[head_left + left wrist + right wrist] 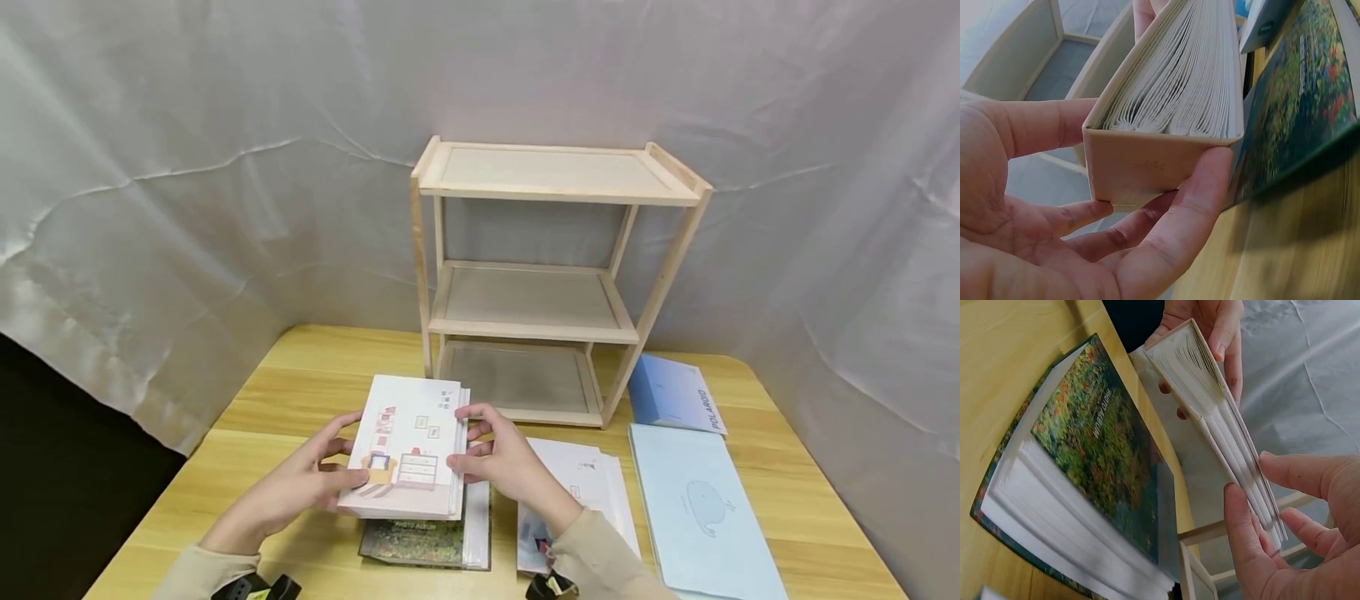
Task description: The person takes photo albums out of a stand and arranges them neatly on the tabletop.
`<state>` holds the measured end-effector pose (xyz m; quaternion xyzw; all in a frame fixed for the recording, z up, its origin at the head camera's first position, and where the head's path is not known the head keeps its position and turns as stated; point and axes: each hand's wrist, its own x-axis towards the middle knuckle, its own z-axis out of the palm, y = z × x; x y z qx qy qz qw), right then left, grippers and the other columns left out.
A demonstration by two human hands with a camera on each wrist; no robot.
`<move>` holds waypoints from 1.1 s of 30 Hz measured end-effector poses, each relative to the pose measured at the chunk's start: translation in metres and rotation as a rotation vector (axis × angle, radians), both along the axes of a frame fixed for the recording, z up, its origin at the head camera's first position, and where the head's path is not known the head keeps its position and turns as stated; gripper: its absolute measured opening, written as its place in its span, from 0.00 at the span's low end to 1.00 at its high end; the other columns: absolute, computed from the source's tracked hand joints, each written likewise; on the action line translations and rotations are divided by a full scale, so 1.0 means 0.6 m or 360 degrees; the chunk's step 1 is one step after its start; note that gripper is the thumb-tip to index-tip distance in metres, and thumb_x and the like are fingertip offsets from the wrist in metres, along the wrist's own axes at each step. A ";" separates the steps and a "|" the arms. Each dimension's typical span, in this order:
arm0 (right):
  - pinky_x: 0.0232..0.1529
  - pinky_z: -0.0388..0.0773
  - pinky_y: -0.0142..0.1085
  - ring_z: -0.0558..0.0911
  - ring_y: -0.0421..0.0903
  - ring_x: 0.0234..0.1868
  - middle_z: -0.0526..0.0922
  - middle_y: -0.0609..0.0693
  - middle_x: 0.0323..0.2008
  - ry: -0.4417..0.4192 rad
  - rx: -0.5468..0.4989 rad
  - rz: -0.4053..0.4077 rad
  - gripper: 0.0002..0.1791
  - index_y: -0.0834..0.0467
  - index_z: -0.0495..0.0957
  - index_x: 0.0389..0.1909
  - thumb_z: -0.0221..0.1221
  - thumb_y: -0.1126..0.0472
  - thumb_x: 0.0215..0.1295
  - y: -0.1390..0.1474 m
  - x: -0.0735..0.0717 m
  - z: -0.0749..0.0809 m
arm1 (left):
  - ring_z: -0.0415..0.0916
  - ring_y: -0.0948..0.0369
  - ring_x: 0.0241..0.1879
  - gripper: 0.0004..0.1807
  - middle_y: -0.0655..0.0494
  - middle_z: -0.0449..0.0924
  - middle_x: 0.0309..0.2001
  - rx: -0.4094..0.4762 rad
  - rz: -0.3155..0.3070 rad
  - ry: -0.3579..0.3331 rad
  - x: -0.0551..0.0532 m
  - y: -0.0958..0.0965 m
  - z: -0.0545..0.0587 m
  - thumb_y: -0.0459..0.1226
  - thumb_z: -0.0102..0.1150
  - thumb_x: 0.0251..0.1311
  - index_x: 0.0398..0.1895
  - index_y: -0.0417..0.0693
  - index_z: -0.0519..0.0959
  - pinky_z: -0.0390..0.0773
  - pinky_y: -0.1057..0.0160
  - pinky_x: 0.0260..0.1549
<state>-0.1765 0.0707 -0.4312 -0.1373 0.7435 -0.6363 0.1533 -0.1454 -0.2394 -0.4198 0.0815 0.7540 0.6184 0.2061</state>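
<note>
Both hands hold a thick white photo album (408, 433) with a drawing of a room on its cover. My left hand (296, 483) grips its spine side, thumb on the cover, and the left wrist view shows the pinkish spine (1154, 165) between thumb and fingers. My right hand (513, 462) pinches the opposite, page-opening edge. The album is raised off the table, and its page edges (1191, 369) show in the right wrist view. Beneath it lies a dark green photo album (416, 542) with a flowery garden picture, its cover (1104, 437) plain in the right wrist view.
A three-tier wooden shelf (532, 332) stands behind the hands. Another white album (618, 517) lies under the right forearm. Farther right are a light blue whale-print album (705, 517) and a blue album marked POLAROID (667, 392). Grey cloth (225, 208) surrounds the wooden table (300, 367).
</note>
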 end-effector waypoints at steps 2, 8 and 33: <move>0.43 0.92 0.50 0.79 0.45 0.37 0.71 0.59 0.50 0.0002 -0.0002 0.0004 0.33 0.59 0.73 0.70 0.73 0.68 0.66 -0.007 0.000 -0.002 | 0.83 0.50 0.46 0.50 0.28 0.64 0.68 0.0001 0.0005 -0.0008 0.001 -0.006 -0.001 0.34 0.66 0.71 0.88 0.52 0.45 0.91 0.52 0.38; 0.42 0.92 0.46 0.79 0.45 0.38 0.70 0.57 0.49 -0.0013 -0.0024 0.0028 0.32 0.58 0.73 0.69 0.73 0.67 0.66 -0.026 0.002 -0.009 | 0.83 0.50 0.44 0.51 0.29 0.65 0.68 -0.0040 0.0020 -0.0022 0.006 -0.026 -0.003 0.35 0.66 0.72 0.88 0.51 0.44 0.89 0.56 0.34; 0.40 0.93 0.48 0.80 0.44 0.36 0.70 0.54 0.46 -0.0021 -0.0026 0.0032 0.29 0.58 0.75 0.65 0.72 0.71 0.64 -0.103 0.010 -0.028 | 0.84 0.50 0.44 0.51 0.30 0.66 0.66 -0.0041 0.0010 -0.0064 0.006 -0.099 -0.025 0.32 0.63 0.73 0.88 0.48 0.41 0.91 0.53 0.32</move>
